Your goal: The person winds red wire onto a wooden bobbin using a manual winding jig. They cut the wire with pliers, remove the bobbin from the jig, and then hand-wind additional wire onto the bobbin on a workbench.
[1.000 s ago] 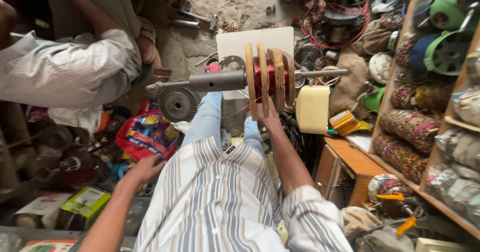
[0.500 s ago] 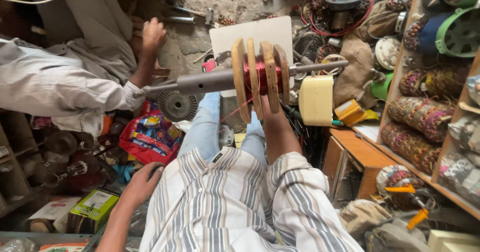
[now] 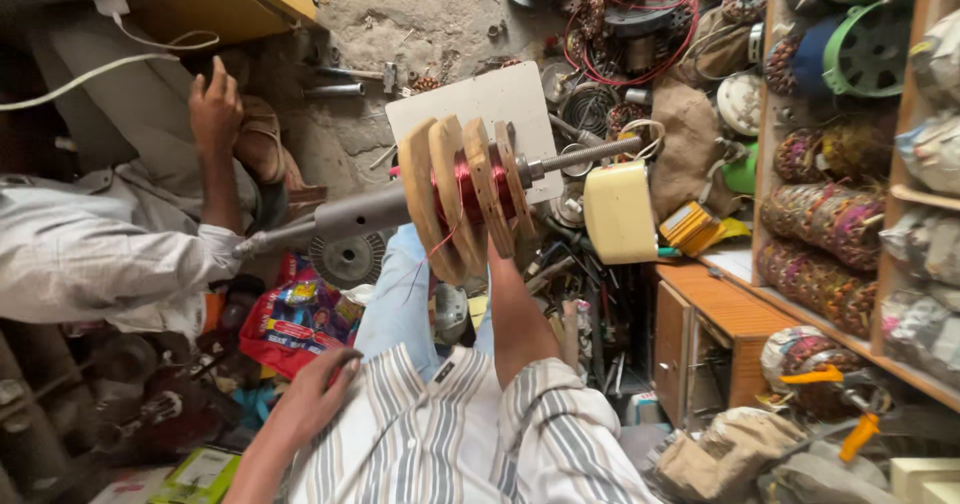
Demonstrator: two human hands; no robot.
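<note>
Shirt point(image 3: 440, 434) first, since it was closest to the camera: striped, and my left hand point(image 3: 320, 396) was parked on the edge of it by my hip, fingers curled loosely, gripping nothing. I think it sat there just to brace me while the other arm did the work.

My right hand point(image 3: 497, 254) was up under the wooden discs point(image 3: 445, 199), mostly hidden behind them, so I honestly couldn't tell how the fingers were set, only that they were against the underside, probably steadying things. I counted four discs side by side on one grey metal shaft point(image 3: 350, 216), with a single bundle of red copper wire point(image 3: 462, 186) wound between the middle ones. The discs looked like they were there to keep the wire in its slot. The whole thing hung over my knees, shaft running left to right, threaded end poking out on the right.

One cream plastic box point(image 3: 620, 212) sat just past the threaded end, one white board point(image 3: 480, 114) behind the discs.

Another person in a pale sleeve point(image 3: 100, 264) sat to my left, one hand point(image 3: 215, 104) raised by the wall. Wooden shelves point(image 3: 850, 214) on the right were stuffed with wire coils, too many to count.
</note>
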